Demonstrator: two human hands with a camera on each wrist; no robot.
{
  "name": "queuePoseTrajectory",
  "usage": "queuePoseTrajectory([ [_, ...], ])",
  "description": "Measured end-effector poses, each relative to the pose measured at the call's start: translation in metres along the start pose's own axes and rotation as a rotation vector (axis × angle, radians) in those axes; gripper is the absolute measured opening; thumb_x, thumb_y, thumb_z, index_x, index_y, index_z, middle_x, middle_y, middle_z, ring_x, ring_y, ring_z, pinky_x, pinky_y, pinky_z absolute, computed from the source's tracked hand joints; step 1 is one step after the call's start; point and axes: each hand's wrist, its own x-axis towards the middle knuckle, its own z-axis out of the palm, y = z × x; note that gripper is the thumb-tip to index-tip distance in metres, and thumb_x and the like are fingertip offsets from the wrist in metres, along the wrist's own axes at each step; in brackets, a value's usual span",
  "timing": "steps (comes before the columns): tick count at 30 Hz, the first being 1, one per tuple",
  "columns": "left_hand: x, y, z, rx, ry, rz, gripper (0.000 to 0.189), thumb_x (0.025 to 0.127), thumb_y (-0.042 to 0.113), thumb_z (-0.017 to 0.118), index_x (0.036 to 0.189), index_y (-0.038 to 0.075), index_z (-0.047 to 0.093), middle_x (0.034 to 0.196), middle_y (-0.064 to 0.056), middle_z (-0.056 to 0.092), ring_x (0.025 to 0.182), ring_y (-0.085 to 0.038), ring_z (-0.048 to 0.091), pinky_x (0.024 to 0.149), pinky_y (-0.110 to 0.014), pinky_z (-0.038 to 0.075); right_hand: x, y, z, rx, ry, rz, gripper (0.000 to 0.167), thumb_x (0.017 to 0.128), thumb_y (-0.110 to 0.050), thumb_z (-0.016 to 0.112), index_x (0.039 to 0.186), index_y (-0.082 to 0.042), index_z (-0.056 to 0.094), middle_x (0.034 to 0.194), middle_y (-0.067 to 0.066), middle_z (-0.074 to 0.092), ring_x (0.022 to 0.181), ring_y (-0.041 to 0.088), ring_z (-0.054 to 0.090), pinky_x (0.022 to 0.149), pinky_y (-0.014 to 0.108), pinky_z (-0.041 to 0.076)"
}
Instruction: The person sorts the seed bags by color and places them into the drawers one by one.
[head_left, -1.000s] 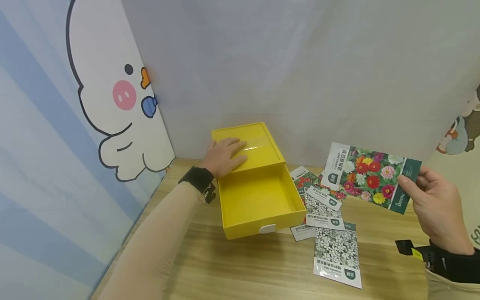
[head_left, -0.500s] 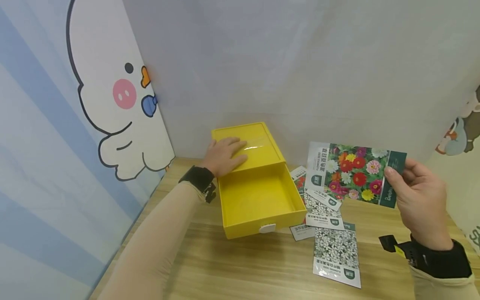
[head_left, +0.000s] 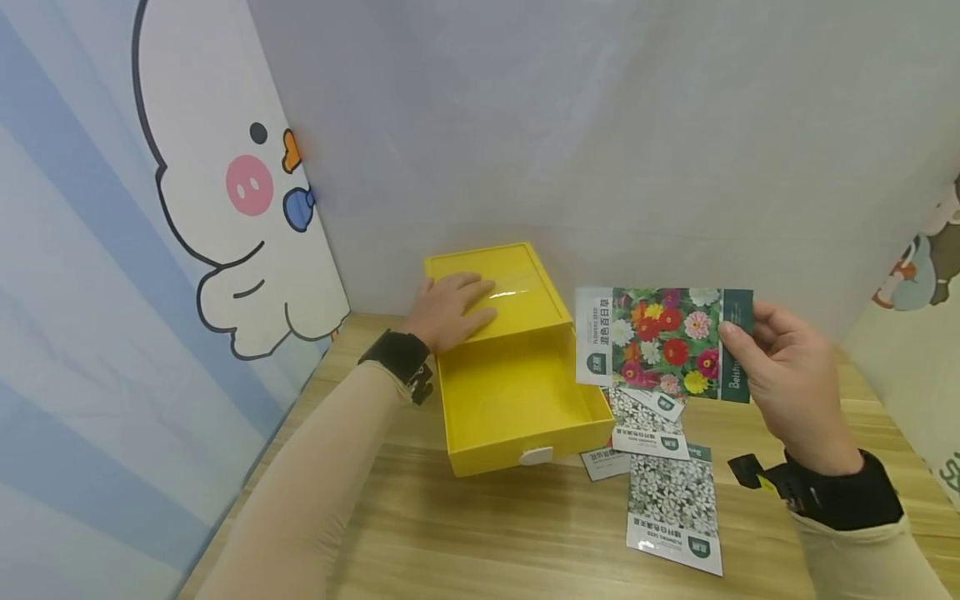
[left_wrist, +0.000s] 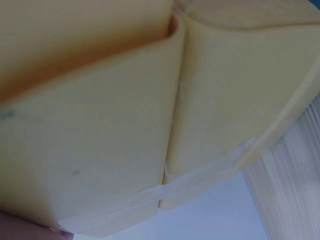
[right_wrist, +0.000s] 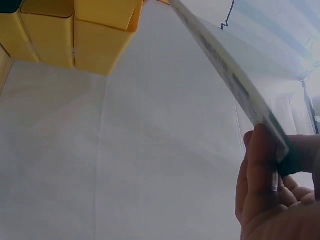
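One packet (head_left: pixel 666 343) is pinched at its end by the right hand (head_left: pixel 797 379); the left hand (head_left: pixel 450 312), fingers extended, probably steadies the box (head_left: pixel 525 310) beneath.

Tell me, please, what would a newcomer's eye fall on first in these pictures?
Probably the colourful packet, right of centre in the head view, which the right hand holds up. Next comes the yellow box in the middle, its drawer open and the left hand resting on top. At far left, a big white cartoon also stands out.
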Motion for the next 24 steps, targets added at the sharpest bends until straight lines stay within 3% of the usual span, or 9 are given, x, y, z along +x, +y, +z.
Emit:
queuePoseTrajectory([
  [9,-0.001,0.0,-0.001,0.004,0.001,-0.005,0.061,0.108,0.052,0.044,0.161,0.023,0.042,0.17,-0.009,0.035,0.159,-0.034,0.029,0.131,-0.067,0.005,0.005,0.001,0.017,0.028,-0.119,0.009,0.041,0.108,-0.012,0.057,0.141,0.011,0.055,0.102,-0.031,0.069,0.084,-0.009,0.072,0.072,0.01,0.059],
  [19,0.0,0.0,-0.001,-0.009,0.001,0.0,0.06,0.108,0.051,0.044,0.161,0.022,0.042,0.17,-0.01,0.036,0.159,-0.034,0.029,0.13,-0.067,0.005,0.009,-0.006,0.035,0.047,-0.198,0.015,0.042,0.111,-0.018,0.051,0.145,0.006,0.055,0.103,-0.025,0.067,0.086,-0.006,0.069,0.069,0.014,0.061],
  [24,0.0,0.0,0.0,-0.014,0.007,-0.001,0.059,0.108,0.049,0.045,0.161,0.021,0.043,0.169,-0.01,0.036,0.159,-0.034,0.029,0.13,-0.067,0.004,0.01,-0.01,0.039,0.081,-0.284,0.036,0.048,0.113,-0.023,0.047,0.151,0.006,0.048,0.113,-0.02,0.064,0.094,-0.007,0.068,0.076,0.014,0.06],
])
